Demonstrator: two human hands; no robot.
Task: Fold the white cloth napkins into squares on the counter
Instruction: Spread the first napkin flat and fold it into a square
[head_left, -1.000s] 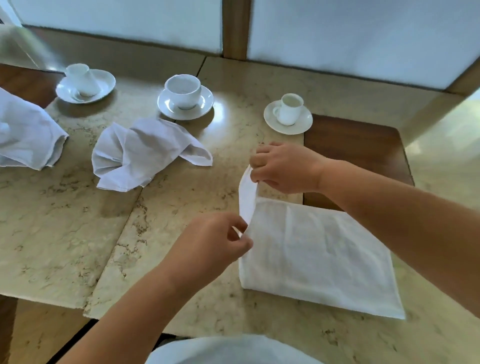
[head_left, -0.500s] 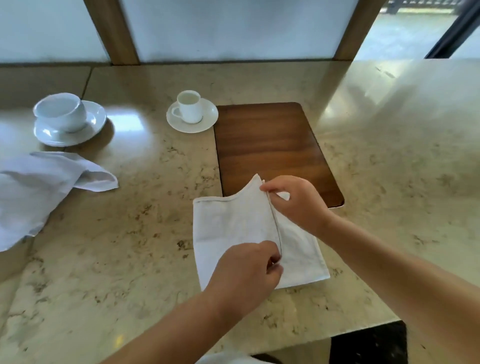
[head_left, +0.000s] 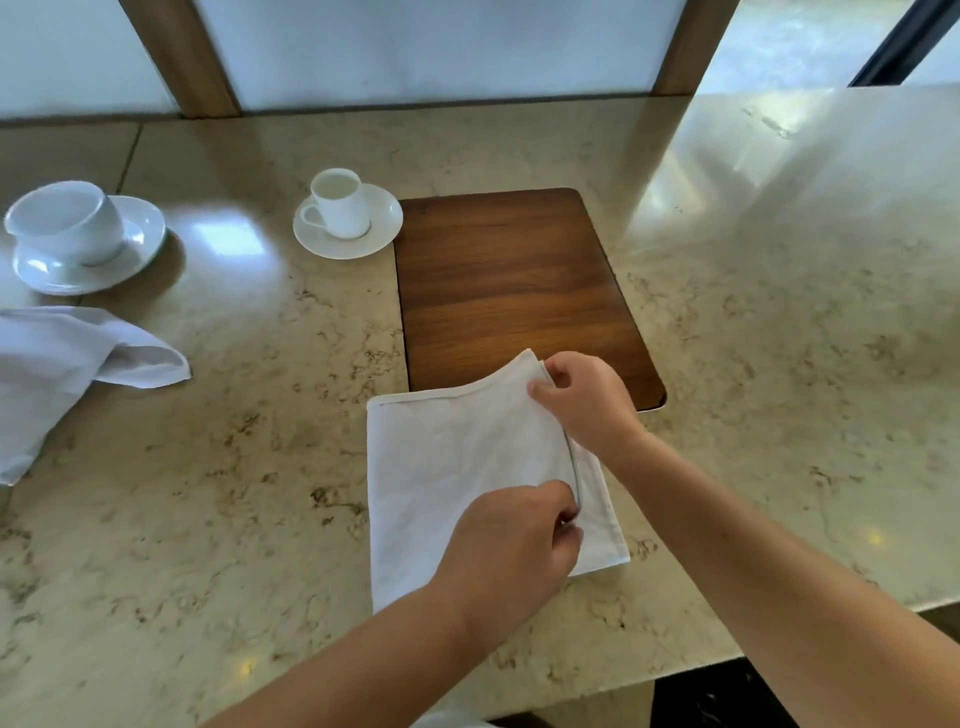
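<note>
Remaining pinched by both hands (head_left: 587, 400): napkin (head_left: 457, 467).

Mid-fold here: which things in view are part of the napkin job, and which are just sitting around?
Part of the job:
- napkin being folded, far corner pinched by right hand, near edge by left hand
- unfolded napkin, at left
- counter

Just lying about:
- small cup on saucer
- larger cup on saucer
- wooden board

1. The left hand (head_left: 511, 545) reaches in from the lower left, bare forearm angled up and right, fingers curled with thumb and fingertips pinched together.
2. The right hand (head_left: 584, 400) comes from the lower right, forearm bare, knuckles up, fingers curled in a pinch.
3. Both hands sit close, left nearer the body.
</note>
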